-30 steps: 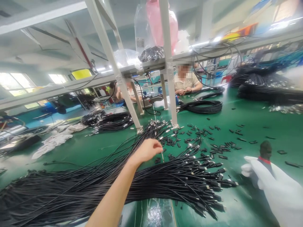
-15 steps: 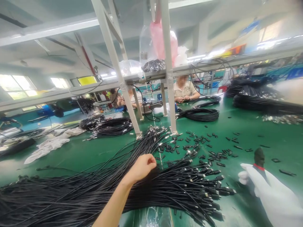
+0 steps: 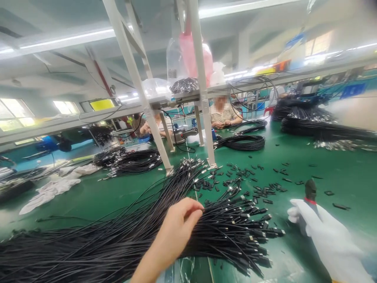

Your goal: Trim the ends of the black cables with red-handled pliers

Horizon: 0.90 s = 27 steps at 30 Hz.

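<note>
A thick bundle of black cables (image 3: pixel 97 243) lies across the bench, its metal-tipped connector ends (image 3: pixel 250 228) fanned out toward the right. Over the bundle, just behind those ends, is my bare left hand (image 3: pixel 182 222). Its thumb and forefinger are closed together at the cables; what is between the fingertips is hidden. My right hand (image 3: pixel 326 236), in a white glove, is wrapped around dark-headed cutting pliers (image 3: pixel 310 190) with a red band below the jaws. The jaws point up and away, to the right of the connectors and apart from them.
Small black plastic pieces (image 3: pixel 265 190) are scattered beyond the connectors. White rack posts (image 3: pixel 206 118) rise from the green bench (image 3: pixel 294 157). Coiled cables (image 3: pixel 244 142) lie farther back, and a white cloth (image 3: pixel 50 194) at left. Two people sit across the bench.
My left hand has moved slightly right and nearer the connector ends, its thumb now showing against the forefinger. The view has shifted a little; the right hand still holds the pliers.
</note>
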Tool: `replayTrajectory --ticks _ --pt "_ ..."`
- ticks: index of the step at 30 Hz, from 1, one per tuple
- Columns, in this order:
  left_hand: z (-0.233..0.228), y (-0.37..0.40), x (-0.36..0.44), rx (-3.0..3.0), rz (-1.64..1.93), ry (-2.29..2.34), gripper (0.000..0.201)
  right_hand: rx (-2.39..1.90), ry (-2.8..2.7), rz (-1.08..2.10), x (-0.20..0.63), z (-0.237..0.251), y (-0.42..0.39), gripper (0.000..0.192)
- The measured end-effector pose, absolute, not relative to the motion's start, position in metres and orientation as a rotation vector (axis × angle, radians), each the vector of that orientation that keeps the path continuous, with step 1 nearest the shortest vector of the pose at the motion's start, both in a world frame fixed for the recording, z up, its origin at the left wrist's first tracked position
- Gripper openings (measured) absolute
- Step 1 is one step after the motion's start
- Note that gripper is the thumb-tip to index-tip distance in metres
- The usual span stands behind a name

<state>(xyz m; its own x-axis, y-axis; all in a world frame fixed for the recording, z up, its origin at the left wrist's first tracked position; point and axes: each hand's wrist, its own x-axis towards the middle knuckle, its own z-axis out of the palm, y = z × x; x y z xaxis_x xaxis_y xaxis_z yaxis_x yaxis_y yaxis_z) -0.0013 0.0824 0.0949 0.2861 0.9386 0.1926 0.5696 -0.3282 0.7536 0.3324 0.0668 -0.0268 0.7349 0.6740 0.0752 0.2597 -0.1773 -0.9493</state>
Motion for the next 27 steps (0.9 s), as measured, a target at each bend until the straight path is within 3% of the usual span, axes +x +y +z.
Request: replayTrajectory --ticks 9,12,15,18,21,24,27 --pt "0.022 0.024 -0.024 2.541 1.083 1.132 0.021 -1.692 -0.857 0.596 0.298 0.007 0.023 0.041" --pt "0.019 0.011 -0.020 2.429 1.178 1.219 0.021 -1.519 -1.046 0.981 0.266 0.016 -0.009 0.037" --pt "0.019 0.002 -0.013 2.375 1.177 1.315 0.020 -1.361 -1.074 1.445 0.237 0.012 -0.032 0.047" --pt "0.008 -0.008 -0.006 2.407 1.213 1.399 0.024 -1.159 -1.001 1.645 0.222 0.006 -0.048 0.046" --pt "-0.013 -0.028 0.007 2.113 1.528 1.620 0.029 -1.107 -0.998 1.623 0.221 0.006 -0.058 0.044" --pt "-0.032 -0.051 0.033 1.465 1.576 1.588 0.016 -1.139 -1.017 1.608 0.221 0.010 -0.063 0.047" --pt "-0.037 -0.063 0.062 0.949 1.319 1.239 0.052 -1.181 -1.048 1.639 0.217 0.010 -0.067 0.048"
